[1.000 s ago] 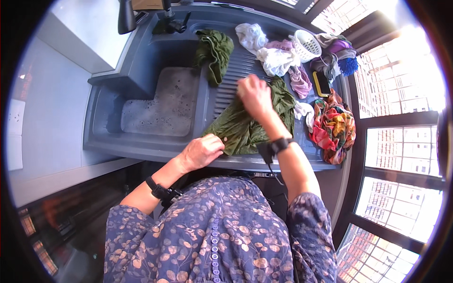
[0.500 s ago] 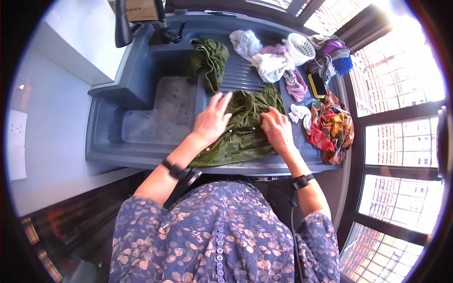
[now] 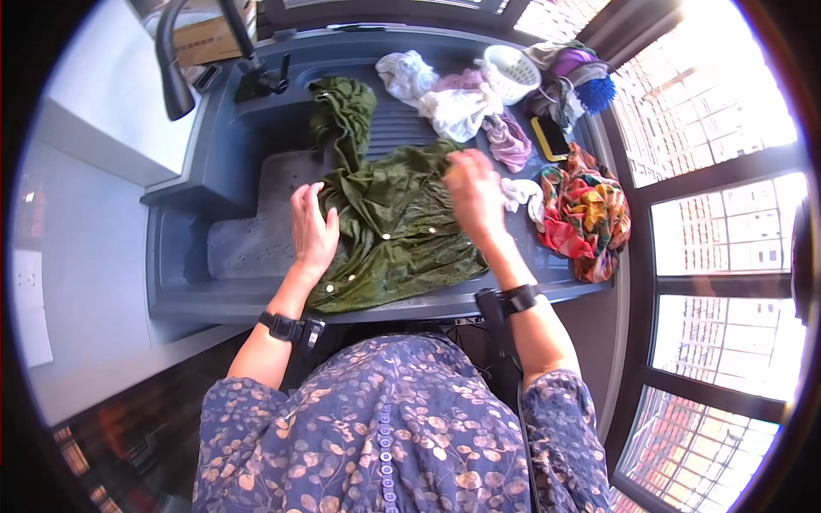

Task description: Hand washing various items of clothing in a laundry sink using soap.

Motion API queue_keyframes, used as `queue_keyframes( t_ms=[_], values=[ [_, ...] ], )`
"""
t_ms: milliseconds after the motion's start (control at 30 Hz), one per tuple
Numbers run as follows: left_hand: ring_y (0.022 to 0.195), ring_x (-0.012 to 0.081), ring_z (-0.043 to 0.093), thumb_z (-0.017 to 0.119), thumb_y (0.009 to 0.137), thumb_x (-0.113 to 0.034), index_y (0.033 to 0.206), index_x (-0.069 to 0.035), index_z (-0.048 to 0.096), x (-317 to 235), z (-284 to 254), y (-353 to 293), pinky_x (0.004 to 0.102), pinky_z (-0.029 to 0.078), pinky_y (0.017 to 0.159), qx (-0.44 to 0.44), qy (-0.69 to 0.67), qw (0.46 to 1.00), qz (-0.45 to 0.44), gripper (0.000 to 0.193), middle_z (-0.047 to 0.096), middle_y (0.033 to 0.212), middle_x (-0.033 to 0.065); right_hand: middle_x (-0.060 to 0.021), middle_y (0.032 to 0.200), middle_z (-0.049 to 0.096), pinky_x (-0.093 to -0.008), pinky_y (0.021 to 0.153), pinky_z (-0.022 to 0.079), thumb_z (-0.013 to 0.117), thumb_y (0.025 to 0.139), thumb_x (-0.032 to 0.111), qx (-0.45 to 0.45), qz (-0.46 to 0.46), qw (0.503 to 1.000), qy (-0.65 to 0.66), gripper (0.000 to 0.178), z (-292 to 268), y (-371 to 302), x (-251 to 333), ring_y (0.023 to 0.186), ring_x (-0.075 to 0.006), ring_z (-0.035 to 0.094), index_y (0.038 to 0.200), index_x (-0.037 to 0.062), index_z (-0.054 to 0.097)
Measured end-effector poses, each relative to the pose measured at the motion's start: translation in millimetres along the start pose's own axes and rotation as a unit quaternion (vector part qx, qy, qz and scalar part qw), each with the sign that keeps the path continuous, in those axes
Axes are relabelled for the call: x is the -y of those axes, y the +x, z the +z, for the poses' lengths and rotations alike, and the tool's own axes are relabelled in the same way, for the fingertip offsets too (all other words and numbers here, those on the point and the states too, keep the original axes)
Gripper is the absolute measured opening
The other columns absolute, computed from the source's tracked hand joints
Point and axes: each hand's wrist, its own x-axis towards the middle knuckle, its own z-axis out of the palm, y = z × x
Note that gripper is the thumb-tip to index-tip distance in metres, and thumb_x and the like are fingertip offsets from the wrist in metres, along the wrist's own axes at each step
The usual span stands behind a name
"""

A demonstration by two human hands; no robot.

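A wet dark green garment with pale buttons (image 3: 402,214) lies spread and wrinkled over the ridged washboard side of the grey sink (image 3: 256,295). Its far-left part (image 3: 344,111) is bunched and hangs by the basin edge. My left hand (image 3: 314,224) is at the garment's left edge beside the basin, fingers stretched and apart, holding nothing. Over the garment's right side is my right hand (image 3: 475,192), its fingers smeared by motion; whether cloth is in them cannot be seen.
White cloths (image 3: 457,109), a mauve cloth (image 3: 506,141), a white basket (image 3: 510,75), a yellow-edged dark object (image 3: 550,138) and a multicoloured cloth (image 3: 586,214) lie along the right. A black faucet (image 3: 248,51) stands at far left, near a cardboard box (image 3: 205,41).
The green garment is spread wider, and its buttons show more. My left hand has moved left to its edge; my right hand has moved toward its far side. The whole view has shifted slightly.
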Motion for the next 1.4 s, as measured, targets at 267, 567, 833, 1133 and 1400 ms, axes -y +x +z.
queue_keyframes(
  t_ms=[267, 567, 833, 1133, 1400],
  values=[
    [0.107, 0.0305, 0.053, 0.067, 0.08, -0.018, 0.096, -0.01, 0.07, -40.0, -3.5, 36.4, 0.0458, 0.046, 0.092, 0.204, 0.149, 0.961, 0.114, 0.018, 0.06, 0.111, 0.0087, -0.017, 0.129, 0.057, -0.0501, 0.093, 0.049, 0.066, 0.092, 0.024, 0.015, 0.074, 0.996, 0.047, 0.039, 18.1, 10.3, -40.7, 0.104, -0.0423, 0.059, 0.129, 0.0128, 0.058],
    [0.085, 0.0314, 0.062, 0.072, 0.085, -0.029, 0.08, -0.008, 0.059, -34.0, 27.6, 56.2, 0.045, 0.049, 0.074, 0.176, 0.105, 0.968, 0.145, 0.025, 0.062, 0.086, 0.0094, -0.0099, 0.141, 0.052, -0.0523, 0.096, 0.047, 0.073, 0.083, 0.023, 0.145, -0.143, 0.978, -0.051, 0.042, 50.6, 18.2, -0.3, 0.122, -0.0338, 0.054, 0.124, 0.0237, 0.062],
    [0.082, 0.0334, 0.062, 0.074, 0.084, -0.026, 0.082, -0.007, 0.055, -32.4, 26.5, 63.6, 0.0466, 0.049, 0.074, 0.201, 0.079, 0.968, 0.126, 0.027, 0.062, 0.08, 0.0106, -0.0112, 0.124, 0.059, -0.0352, 0.097, 0.045, 0.069, 0.091, 0.031, 0.162, 0.268, 0.857, 0.41, 0.044, -12.2, -0.4, -28.8, 0.113, -0.02, 0.056, 0.129, 0.0095, 0.059],
    [0.125, 0.0375, 0.046, 0.078, 0.078, -0.05, 0.14, -0.012, 0.051, -88.6, 46.3, 64.0, 0.049, 0.041, 0.103, 0.257, 0.044, 0.946, 0.192, 0.078, 0.044, 0.14, 0.0175, -0.033, 0.148, 0.035, -0.0464, 0.114, 0.037, 0.069, 0.074, 0.018, 0.197, 0.144, 0.967, 0.078, 0.069, -62.0, -49.7, -78.6, 0.136, -0.0471, 0.041, 0.136, -0.0028, 0.048],
    [0.117, 0.0304, 0.051, 0.071, 0.086, -0.039, 0.128, -0.014, 0.063, -72.1, 58.3, 68.4, 0.044, 0.043, 0.097, 0.27, 0.04, 0.919, 0.283, 0.049, 0.054, 0.13, 0.0098, -0.0129, 0.11, 0.065, -0.0448, 0.081, 0.056, 0.06, 0.097, 0.034, 0.072, 0.424, 0.52, 0.738, 0.045, -72.0, 27.2, -74.4, 0.098, -0.0281, 0.066, 0.127, 0.0012, 0.054]
  ],
)
